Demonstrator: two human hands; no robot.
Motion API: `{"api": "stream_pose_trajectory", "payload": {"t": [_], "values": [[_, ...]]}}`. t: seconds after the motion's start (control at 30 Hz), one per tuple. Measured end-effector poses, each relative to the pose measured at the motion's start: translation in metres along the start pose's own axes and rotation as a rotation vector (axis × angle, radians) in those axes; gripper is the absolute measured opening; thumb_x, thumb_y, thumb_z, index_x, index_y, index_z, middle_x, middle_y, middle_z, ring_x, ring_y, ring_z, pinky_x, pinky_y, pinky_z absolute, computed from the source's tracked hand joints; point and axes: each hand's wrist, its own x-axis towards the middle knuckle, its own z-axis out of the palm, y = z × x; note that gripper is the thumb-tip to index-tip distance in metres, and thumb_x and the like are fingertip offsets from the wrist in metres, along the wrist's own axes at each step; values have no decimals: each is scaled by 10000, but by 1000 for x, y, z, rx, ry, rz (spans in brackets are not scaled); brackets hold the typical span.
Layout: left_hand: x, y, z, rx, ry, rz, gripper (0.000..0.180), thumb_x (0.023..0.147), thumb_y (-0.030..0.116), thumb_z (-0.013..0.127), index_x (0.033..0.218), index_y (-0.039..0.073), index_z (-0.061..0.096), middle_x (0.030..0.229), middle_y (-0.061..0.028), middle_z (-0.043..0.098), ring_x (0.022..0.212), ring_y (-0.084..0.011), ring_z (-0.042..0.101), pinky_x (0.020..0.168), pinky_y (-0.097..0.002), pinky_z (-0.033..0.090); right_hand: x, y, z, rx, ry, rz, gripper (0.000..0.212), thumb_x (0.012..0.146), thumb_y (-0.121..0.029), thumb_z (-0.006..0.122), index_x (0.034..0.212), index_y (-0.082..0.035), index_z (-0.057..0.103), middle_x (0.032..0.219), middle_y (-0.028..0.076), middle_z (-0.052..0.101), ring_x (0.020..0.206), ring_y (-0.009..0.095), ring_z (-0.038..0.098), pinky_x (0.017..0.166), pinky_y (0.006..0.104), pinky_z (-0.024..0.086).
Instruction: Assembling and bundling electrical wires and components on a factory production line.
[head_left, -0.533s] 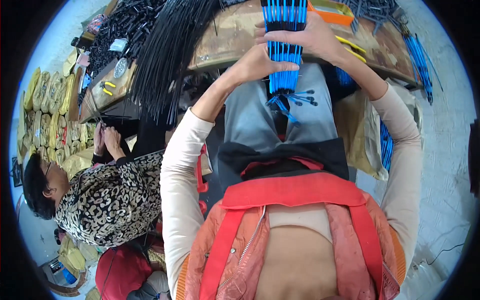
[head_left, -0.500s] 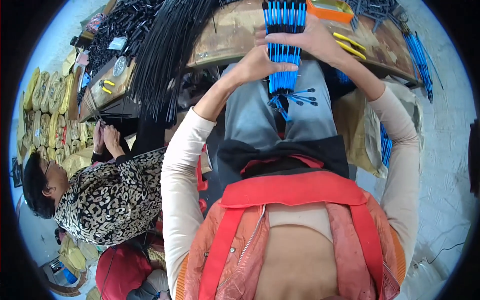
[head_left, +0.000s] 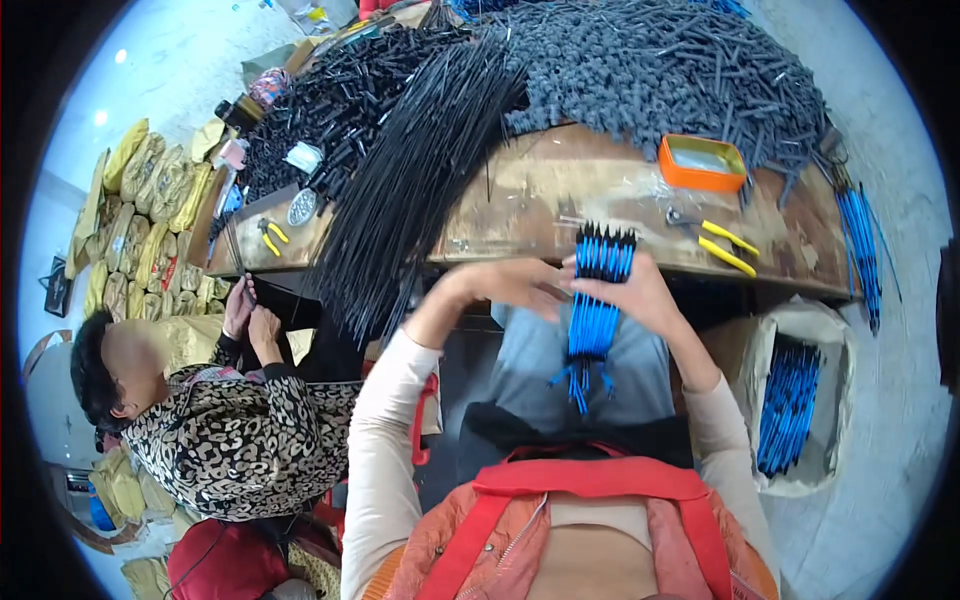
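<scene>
A bundle of thin blue rods with black tips (head_left: 592, 330) stands out over my lap, just off the table's near edge. My right hand (head_left: 643, 296) grips it from the right, the thumb lying across the front of the rods. A few rods stick out unevenly at its lower end. To the left of the bundle, my left hand (head_left: 515, 283) holds nothing, its fingers stretched out and slightly blurred. Whether its fingertips touch the bundle's side is hard to make out.
On the wooden table (head_left: 560, 190) are a heap of grey tubular pieces (head_left: 640, 70), long black rods (head_left: 420, 170), an orange tin (head_left: 702, 163) and yellow-handled pliers (head_left: 728, 248). A bag of blue rods (head_left: 790, 410) stands at right. A co-worker (head_left: 240, 430) sits at left.
My left hand has let go of the bundle and moved off to its left with fingers spread. My right hand keeps its hold. The view has tilted up, showing more of the table.
</scene>
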Motion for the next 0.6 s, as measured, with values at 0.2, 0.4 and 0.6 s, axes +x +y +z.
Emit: {"api": "stream_pose_trajectory", "payload": {"t": [0.2,0.4,0.6], "values": [[58,19,-129,775,1186,253,166,832,108,664,979,41,701,843,-115,716,700,-271,689,666,-320,537,13,6,-9,120,-26,8,267,860,-33,697,1112,43,650,999,95,717,941,155,685,858,295,541],[115,13,-173,1087,1380,144,255,712,170,787,889,35,663,909,-120,585,927,-316,530,798,-410,462,19,7,-17,160,-29,51,254,859,-39,701,1096,38,653,978,89,718,932,149,685,848,290,542],[98,25,-160,977,1423,281,292,722,190,803,916,17,669,976,-139,657,886,-321,621,778,-379,496,17,4,-17,64,-19,66,254,854,-50,712,1096,11,663,968,76,724,918,128,683,840,285,542]]}}
